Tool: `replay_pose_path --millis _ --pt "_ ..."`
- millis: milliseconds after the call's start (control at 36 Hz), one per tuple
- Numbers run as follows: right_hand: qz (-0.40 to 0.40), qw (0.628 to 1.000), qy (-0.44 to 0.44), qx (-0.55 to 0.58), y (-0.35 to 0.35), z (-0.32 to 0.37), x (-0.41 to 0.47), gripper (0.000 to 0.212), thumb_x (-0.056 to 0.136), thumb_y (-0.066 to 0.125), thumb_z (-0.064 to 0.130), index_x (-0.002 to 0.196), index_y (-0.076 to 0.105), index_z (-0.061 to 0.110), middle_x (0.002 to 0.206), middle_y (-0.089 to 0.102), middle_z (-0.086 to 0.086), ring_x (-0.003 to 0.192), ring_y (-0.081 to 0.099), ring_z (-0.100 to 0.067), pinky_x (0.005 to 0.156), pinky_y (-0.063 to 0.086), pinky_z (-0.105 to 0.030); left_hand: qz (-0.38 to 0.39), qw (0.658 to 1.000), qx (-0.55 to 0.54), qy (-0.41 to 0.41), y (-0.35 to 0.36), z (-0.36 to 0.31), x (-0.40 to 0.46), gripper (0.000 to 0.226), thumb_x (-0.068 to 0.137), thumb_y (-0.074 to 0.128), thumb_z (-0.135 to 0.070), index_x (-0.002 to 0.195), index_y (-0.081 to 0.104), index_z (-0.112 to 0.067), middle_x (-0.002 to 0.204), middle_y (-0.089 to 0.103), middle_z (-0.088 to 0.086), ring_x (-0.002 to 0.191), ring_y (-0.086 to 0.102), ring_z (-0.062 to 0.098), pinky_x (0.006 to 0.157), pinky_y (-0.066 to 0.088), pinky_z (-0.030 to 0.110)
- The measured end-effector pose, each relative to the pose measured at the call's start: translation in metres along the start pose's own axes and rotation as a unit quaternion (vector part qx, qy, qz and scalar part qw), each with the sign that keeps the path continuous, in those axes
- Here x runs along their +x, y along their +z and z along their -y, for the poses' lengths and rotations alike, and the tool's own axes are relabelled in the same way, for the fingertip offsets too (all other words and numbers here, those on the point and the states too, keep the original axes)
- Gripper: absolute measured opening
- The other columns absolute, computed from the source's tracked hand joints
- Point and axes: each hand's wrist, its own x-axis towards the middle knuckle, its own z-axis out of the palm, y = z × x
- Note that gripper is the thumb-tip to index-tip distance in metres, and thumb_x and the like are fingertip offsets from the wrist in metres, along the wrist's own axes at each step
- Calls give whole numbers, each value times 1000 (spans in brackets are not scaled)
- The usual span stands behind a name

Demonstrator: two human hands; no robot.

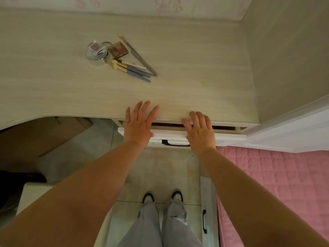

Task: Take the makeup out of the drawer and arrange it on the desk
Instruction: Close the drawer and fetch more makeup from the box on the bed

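Observation:
The white drawer (170,134) under the desk stands only a narrow gap out, its dark handle (175,143) facing me. My left hand (139,124) lies with straight fingers over the drawer front and the desk edge. My right hand (200,130) rests on the drawer's top edge, fingers bent over it toward the gap. On the pale wood desk (195,72) lies the makeup: a round silver jar (96,55) with a clear cube on top, a brown square compact (117,49), several blue-handled brushes (132,69) and two thin pencils (138,54).
A wall panel (284,59) closes the desk on the right. A pink quilted bed (274,184) lies at the lower right beside a white cabinet front (207,211). Brown cardboard boxes (44,136) sit under the desk at left. My feet (162,196) stand on the tiled floor.

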Motion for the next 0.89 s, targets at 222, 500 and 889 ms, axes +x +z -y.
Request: replay_pose_path --millis 222,500,889 --pt "86 994 -1 63 -1 -10 20 80 89 57 37 149 6 25 157 6 -8 143 10 -27 118 7 -38 35 999 -17 25 -4 6 23 93 86 60 -43 147 -10 -36 157 -11 -3 145 -12 24 117 0 51" --pt "12 995 9 98 16 -15 25 108 50 88 40 138 31 21 140 48 -10 126 49 -30 105 37 -45 23 998 -11 49 0 12 28 90 85 58 -44 148 -7 -35 158 -6 -1 145 -9 26 115 0 53" --pt "82 992 23 94 8 -8 24 75 92 54 26 150 6 24 157 10 -5 145 10 -27 118 5 -41 19 1000 -8 17 1 0 29 79 91 53 -36 148 -1 -31 157 -3 1 145 -7 28 114 3 57"
